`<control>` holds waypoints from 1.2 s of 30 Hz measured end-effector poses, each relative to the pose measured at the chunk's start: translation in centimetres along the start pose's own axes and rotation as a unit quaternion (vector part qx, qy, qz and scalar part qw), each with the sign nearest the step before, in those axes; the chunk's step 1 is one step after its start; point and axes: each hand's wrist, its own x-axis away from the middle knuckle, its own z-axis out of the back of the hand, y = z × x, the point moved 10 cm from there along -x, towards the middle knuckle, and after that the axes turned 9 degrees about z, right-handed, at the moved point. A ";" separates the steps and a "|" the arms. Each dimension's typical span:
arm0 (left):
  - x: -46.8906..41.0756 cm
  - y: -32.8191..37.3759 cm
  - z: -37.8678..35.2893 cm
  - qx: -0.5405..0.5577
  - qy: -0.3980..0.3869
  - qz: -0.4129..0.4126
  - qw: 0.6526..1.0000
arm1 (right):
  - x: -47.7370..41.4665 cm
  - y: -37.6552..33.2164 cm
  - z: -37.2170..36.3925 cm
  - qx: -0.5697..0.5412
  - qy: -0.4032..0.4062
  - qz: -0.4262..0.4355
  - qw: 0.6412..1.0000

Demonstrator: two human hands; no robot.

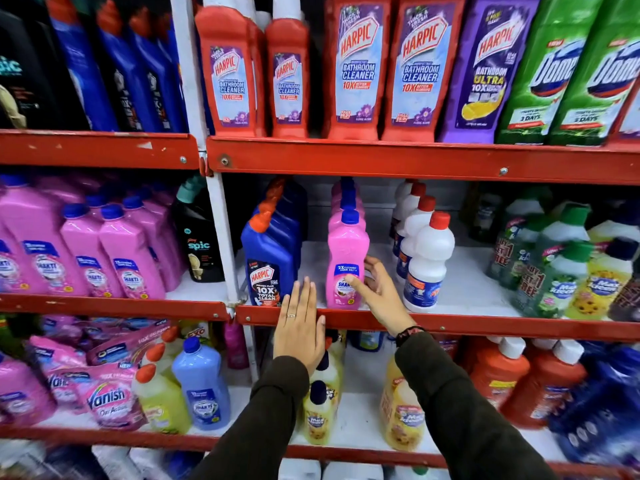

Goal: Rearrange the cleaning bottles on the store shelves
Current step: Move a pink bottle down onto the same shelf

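Note:
On the middle shelf a pink bottle with a blue cap stands upright at the front of a row of like bottles. My right hand wraps its lower part, thumb across the label and fingers behind its right side. My left hand is flat with fingers together, held in front of the red shelf edge, between the pink bottle and a blue Harpic bottle. It holds nothing. To the right stands a row of white bottles with red caps.
The top shelf carries red Harpic bottles, a purple one and green Domex bottles. Pink bottles and a black Spic bottle fill the left bay. Green-capped bottles stand at right. Yellow bottles and pouches lie below.

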 end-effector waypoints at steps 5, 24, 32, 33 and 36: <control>-0.1 1.1 0.4 0.145 -0.010 -0.008 0.989 | 0.5 0.1 -0.1 0.018 0.008 -0.005 1.000; -2.0 3.9 -1.5 0.652 -0.275 0.286 0.646 | 3.9 2.4 -0.9 -0.043 0.109 -0.094 0.989; -2.0 3.8 -1.1 0.658 -0.232 0.288 0.657 | 4.0 2.5 -0.8 -0.047 0.092 -0.091 0.990; -1.8 3.6 -0.9 0.663 -0.201 0.284 0.663 | 4.2 2.5 -0.6 -0.062 0.104 -0.090 0.989; -0.8 2.5 1.1 0.636 -0.044 0.265 0.723 | 5.2 1.8 1.6 -0.079 0.188 -0.046 0.978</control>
